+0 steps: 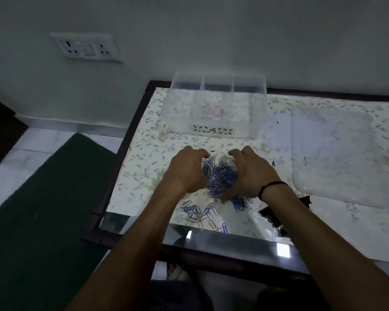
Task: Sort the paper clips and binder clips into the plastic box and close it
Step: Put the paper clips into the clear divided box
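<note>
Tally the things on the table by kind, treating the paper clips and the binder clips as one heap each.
Plastic box: 1
Lid: 1
Paper clip heap: 1
Binder clip heap: 1, partly hidden by the right arm
Total: 4

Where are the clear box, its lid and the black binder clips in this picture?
plastic box [216,108]: head view, on its clear front wall.
lid [332,153]: head view, on the middle of its flat top.
binder clips [270,215]: head view, on the black body of one clip.
</note>
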A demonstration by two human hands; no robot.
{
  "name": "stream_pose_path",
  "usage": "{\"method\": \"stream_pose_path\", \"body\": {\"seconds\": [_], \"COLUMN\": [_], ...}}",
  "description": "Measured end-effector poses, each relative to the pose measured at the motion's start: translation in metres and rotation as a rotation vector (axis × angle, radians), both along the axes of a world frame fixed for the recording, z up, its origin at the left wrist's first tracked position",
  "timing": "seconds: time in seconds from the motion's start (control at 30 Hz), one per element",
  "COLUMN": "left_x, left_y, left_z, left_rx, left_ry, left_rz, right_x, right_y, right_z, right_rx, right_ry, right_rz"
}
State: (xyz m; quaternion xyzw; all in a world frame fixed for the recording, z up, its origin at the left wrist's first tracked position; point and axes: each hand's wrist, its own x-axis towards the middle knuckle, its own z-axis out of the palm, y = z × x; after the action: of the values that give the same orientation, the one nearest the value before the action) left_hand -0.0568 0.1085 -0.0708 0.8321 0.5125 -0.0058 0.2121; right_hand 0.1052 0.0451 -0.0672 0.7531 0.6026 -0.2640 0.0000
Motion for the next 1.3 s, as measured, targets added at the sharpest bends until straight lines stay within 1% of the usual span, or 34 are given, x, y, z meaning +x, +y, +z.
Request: {"method": "stream_pose_path", "body": {"seconds": [0.1,0.17,0.23,0.27,0.37,0.4,0.47,0.6,0.67,0.8,0.9,0.97,1.07,1.3], "left_x": [-0.008,-0.005,0.005,0.011,0.023,0.024,0.022,0.018,0.023,0.047,0.060,0.061,0.055,0.049], "left_y": [0.009,0.008,0.002,0.000,-0.005,-0.003,0.000,0.014,0.024,0.040,0.045,0.044,0.039,0.022], "left_z": [0.006,0.005,0.004,0.003,0.000,0.001,0.002,0.008,0.011,0.007,0.001,-0.001,-0.003,-0.009], "left_rx": [-0.010,-0.088,-0.185,-0.218,-0.249,-0.234,-0.165,0.123,0.200,0.173,0.144,0.153,0.164,0.166], "left_ry": [0.063,0.130,0.164,0.164,0.126,0.113,0.057,-0.104,-0.183,-0.241,-0.186,-0.162,-0.170,-0.227], "left_rz": [0.043,0.065,0.061,0.030,-0.081,-0.085,-0.024,0.121,0.184,0.228,0.223,0.215,0.194,0.110], "right_x": [0.000,-0.005,-0.008,-0.009,-0.007,-0.005,0.000,0.009,0.011,0.010,0.011,0.012,0.010,-0.001], "right_y": [-0.003,-0.005,-0.004,-0.002,-0.001,0.001,0.001,0.005,0.007,0.006,0.003,0.002,0.001,-0.001], "right_z": [0.005,0.003,-0.002,-0.004,-0.011,-0.010,-0.009,-0.005,-0.002,-0.001,-0.002,-0.002,-0.001,-0.002], "right_rx": [-0.109,-0.172,-0.148,-0.118,-0.029,-0.016,-0.021,-0.041,-0.033,-0.039,-0.037,-0.042,-0.051,-0.090], "right_ry": [-0.057,-0.111,-0.107,-0.074,0.051,0.074,0.093,0.124,0.127,0.100,0.100,0.088,0.058,-0.012], "right_rz": [-0.008,0.011,0.003,-0.002,0.008,0.015,0.013,0.020,0.014,0.005,0.008,0.011,0.018,0.033]}}
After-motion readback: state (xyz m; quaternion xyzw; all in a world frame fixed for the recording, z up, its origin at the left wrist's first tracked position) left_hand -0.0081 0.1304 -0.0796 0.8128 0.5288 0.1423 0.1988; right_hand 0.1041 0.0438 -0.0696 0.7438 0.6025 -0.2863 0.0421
